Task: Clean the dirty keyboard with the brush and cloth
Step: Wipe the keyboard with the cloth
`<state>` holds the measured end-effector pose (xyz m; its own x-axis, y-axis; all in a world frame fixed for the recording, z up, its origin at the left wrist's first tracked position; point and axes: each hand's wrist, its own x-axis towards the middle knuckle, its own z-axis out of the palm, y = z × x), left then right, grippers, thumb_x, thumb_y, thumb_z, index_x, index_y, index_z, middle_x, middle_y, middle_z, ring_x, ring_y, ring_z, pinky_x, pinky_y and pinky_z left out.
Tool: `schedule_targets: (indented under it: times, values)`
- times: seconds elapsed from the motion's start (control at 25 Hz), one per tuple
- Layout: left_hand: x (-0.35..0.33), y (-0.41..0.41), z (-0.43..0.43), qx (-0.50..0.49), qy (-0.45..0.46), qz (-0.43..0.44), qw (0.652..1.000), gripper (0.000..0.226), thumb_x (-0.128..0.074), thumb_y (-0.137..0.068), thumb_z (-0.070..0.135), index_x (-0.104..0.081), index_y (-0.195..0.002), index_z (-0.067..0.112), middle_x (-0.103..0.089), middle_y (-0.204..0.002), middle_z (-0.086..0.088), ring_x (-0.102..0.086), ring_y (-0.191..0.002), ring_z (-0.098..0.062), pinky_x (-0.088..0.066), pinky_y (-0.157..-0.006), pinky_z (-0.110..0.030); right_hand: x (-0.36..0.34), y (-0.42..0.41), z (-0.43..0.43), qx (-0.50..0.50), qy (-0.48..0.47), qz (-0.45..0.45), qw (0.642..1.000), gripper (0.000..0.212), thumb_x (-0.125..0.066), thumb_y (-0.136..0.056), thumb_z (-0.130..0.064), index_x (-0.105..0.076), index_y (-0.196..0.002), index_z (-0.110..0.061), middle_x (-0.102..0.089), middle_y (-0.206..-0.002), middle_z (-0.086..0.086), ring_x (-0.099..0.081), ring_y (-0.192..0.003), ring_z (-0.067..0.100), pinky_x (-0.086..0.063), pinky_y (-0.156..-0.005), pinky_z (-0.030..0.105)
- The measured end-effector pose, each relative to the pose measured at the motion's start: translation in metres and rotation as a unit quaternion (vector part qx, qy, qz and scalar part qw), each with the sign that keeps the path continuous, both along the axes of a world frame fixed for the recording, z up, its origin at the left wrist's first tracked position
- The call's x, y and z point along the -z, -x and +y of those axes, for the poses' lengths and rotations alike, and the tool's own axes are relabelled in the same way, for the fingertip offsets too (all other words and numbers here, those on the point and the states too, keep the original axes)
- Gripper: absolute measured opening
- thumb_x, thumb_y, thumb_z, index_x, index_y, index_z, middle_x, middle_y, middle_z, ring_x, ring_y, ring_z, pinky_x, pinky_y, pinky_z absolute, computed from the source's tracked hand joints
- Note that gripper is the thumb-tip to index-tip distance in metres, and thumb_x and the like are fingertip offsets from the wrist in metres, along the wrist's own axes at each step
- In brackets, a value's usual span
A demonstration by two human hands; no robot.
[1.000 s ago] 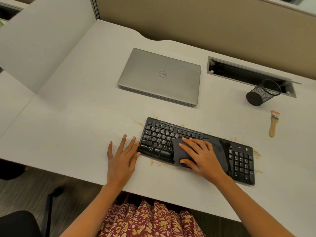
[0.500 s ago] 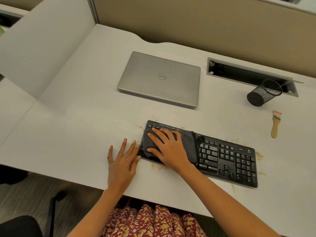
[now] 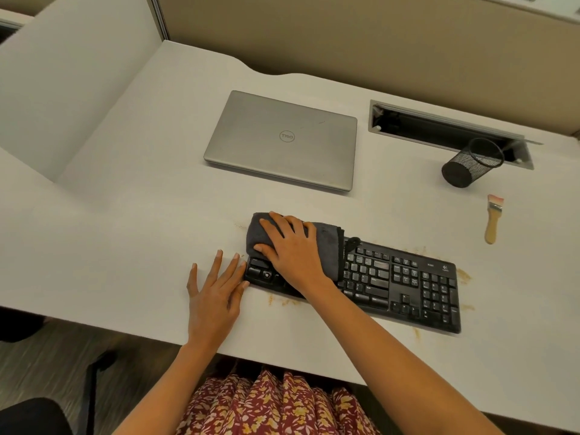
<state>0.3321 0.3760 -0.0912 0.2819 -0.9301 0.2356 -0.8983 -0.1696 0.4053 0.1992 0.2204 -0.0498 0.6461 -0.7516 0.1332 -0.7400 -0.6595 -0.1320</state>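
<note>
From the head view, a closed grey laptop (image 3: 282, 139) lay on the tabletop (image 3: 125, 246) behind the keyboard (image 3: 401, 284). A wooden-handled brush (image 3: 492, 218) lay well apart at the right, near a black mesh cup (image 3: 470, 164). The black keyboard sat at the front edge, with brown crumbs (image 3: 463, 274) around it. The right hand (image 3: 292, 246), fingers spread, pressed a dark grey cloth (image 3: 328, 246) onto its left end. The left hand (image 3: 213, 290) lay flat, fingers apart, with its fingertips at the keyboard's left edge.

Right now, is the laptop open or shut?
Shut. The laptop lies flat on the desk, lid down, logo on top; no screen shows.
</note>
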Motion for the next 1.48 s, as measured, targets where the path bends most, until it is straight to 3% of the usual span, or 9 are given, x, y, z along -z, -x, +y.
schedule_targets:
  times: [0.32, 0.68, 0.92, 1.24, 1.36, 1.48]
  values:
    - [-0.001, 0.001, 0.001, -0.005, -0.017, -0.007, 1.0, 0.051, -0.033, -0.1, 0.042, -0.047, -0.145, 0.021, -0.04, -0.149, 0.009, -0.02, -0.148, -0.013, -0.01, -0.119, -0.054, 0.001, 0.066, 0.021, -0.107, -0.026, 0.008, 0.994, 0.055, -0.042, -0.094, -0.057, -0.047, -0.141, -0.029, -0.042, -0.15, -0.004, -0.04, -0.131, 0.022, -0.028, -0.106, 0.048]
    - [-0.018, 0.02, -0.031, 0.057, -0.008, -0.014, 0.998, 0.054, -0.037, -0.1, 0.043, -0.046, -0.146, 0.016, -0.039, -0.152, 0.001, -0.02, -0.149, -0.017, -0.008, -0.12, -0.055, -0.001, 0.147, 0.027, -0.024, -0.032, 0.024, 0.999, 0.055, -0.042, -0.095, -0.057, -0.045, -0.143, -0.03, -0.038, -0.153, -0.005, -0.039, -0.134, 0.022, -0.027, -0.109, 0.047]
    - [-0.021, 0.031, -0.062, 0.114, -0.052, -0.053, 0.991, 0.058, -0.031, -0.101, 0.048, -0.043, -0.148, 0.016, -0.036, -0.155, 0.0, -0.016, -0.149, -0.016, -0.001, -0.121, -0.049, -0.004, 0.197, 0.021, 0.051, -0.029, 0.018, 0.998, 0.058, -0.034, -0.096, -0.061, -0.043, -0.145, -0.031, -0.038, -0.153, -0.002, -0.039, -0.134, 0.025, -0.026, -0.108, 0.044]
    - [-0.016, 0.044, -0.085, 0.149, -0.109, -0.053, 0.981, 0.068, -0.013, -0.1, 0.053, -0.023, -0.154, 0.014, -0.02, -0.161, -0.001, -0.008, -0.151, -0.014, -0.002, -0.122, -0.044, -0.003, 0.214, 0.006, 0.211, -0.004, 0.013, 0.977, 0.057, -0.033, -0.095, -0.059, -0.046, -0.143, -0.03, -0.048, -0.145, 0.003, -0.044, -0.127, 0.029, -0.032, -0.103, 0.051]
    - [-0.015, 0.045, -0.084, 0.15, -0.104, -0.061, 0.981, 0.064, -0.015, -0.101, 0.05, -0.021, -0.153, 0.012, -0.021, -0.161, -0.002, -0.011, -0.151, -0.017, 0.0, -0.121, -0.042, -0.002, 0.197, 0.004, 0.212, 0.008, 0.022, 0.977, 0.055, -0.033, -0.096, -0.058, -0.049, -0.14, -0.029, -0.051, -0.141, 0.002, -0.046, -0.123, 0.029, -0.035, -0.099, 0.05]
    - [-0.015, 0.046, -0.083, 0.146, -0.11, -0.062, 0.981, 0.064, -0.016, -0.102, 0.049, -0.023, -0.153, 0.011, -0.021, -0.161, -0.004, -0.009, -0.151, -0.017, -0.005, -0.122, -0.045, -0.002, 0.17, 0.0, 0.148, 0.015, 0.03, 0.988, 0.054, -0.034, -0.096, -0.055, -0.05, -0.138, -0.026, -0.051, -0.14, 0.003, -0.048, -0.12, 0.028, -0.037, -0.096, 0.049]
